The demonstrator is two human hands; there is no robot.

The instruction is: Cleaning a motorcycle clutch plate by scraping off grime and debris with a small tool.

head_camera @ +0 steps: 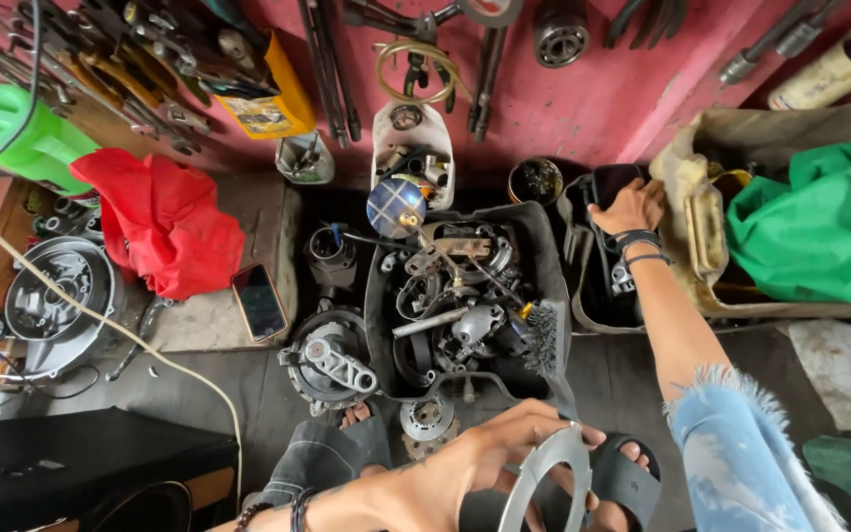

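Workshop floor under a pink tool wall, one person squatting at work.

One left hand (455,468) is gripping one flat metal ring (544,473), fingers curled on its rim above the sandals; one right hand (630,207) is reaching into one black container (595,286), fingers bent, beside one black parts tray (544,246).

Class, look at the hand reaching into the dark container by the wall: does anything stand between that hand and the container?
Nothing visible does. The right hand already rests on the dark container, fingers curled over its top edge. The left hand holds a grey metal ring apart from it.
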